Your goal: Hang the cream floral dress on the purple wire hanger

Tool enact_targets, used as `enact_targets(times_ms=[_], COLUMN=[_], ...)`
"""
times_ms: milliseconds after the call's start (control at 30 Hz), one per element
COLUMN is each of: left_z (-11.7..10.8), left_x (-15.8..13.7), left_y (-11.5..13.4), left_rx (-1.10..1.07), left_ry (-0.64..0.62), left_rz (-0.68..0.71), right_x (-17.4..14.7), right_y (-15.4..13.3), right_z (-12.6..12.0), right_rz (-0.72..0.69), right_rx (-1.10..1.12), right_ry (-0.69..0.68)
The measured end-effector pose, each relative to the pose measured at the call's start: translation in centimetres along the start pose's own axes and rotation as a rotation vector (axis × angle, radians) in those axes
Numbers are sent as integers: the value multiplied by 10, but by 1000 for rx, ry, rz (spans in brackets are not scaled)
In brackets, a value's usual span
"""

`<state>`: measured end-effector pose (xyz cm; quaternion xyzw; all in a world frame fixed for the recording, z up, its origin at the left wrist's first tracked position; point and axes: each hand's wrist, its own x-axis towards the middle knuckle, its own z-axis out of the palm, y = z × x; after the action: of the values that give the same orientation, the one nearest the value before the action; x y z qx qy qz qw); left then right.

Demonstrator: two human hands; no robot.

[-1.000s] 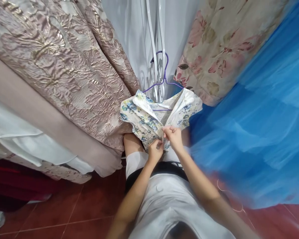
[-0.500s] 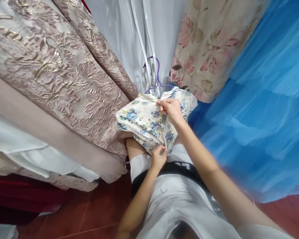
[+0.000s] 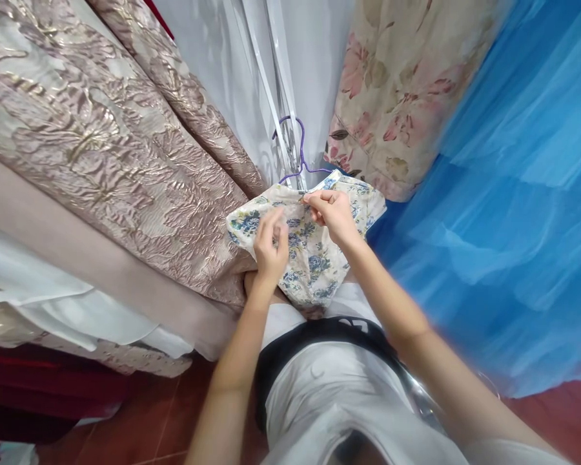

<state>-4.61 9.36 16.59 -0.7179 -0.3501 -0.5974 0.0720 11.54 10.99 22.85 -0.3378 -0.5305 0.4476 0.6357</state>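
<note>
White shirt (image 3: 314,381), one, worn by the person, sits nearest in our view; beyond it we count two bare hands. Left hand (image 3: 271,248): blurred, fingers loosely curled and parted over the garment, nothing seen between them; we cannot tell whether they touch cloth. Right hand (image 3: 336,216): thumb and forefinger pinched on cloth at the neckline. Under both is one blue-flowered blouse (image 3: 315,266), in front of the person, on one purple hanger (image 3: 303,145). We judge it light, soft and limp, not slippery, quick to crease; neckline edge and shoulders look the best places to hold, since the hanger lends them some stiffness. Past it we count two white straps (image 3: 263,71) by the hook; whether it hangs from them we cannot tell. Farther out: one pink-flowered cloth (image 3: 392,97), blue sheer fabric (image 3: 503,226) and embossed rose fabric (image 3: 101,142), the last two too layered for us to count
</note>
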Motion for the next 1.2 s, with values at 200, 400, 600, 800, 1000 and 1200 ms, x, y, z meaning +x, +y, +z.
enact_targets(times_ms=[200,400,600,800,1000,1200], left_z=[8,-3,-70,-87,-49,-19], left_x=[86,102,96,8,-70,-100], left_y=[-3,-5,-78,-133,-110,-56], left_rx=[195,221,287,230,114,-17], left_ry=[-340,-110,-35,145,270,176], left_rz=[235,222,145,-139,-366,-382], right_x=[5,-17,-68,-95,-98,-105], right_y=[15,55,78,89,106,102], right_z=[-1,-2,-20,-27,-36,-39], right_rz=[-15,28,181,272,259,-29], right_rx=[-25,-101,-139,-126,-238,-535], right_ry=[9,6,-49,-81,17,186])
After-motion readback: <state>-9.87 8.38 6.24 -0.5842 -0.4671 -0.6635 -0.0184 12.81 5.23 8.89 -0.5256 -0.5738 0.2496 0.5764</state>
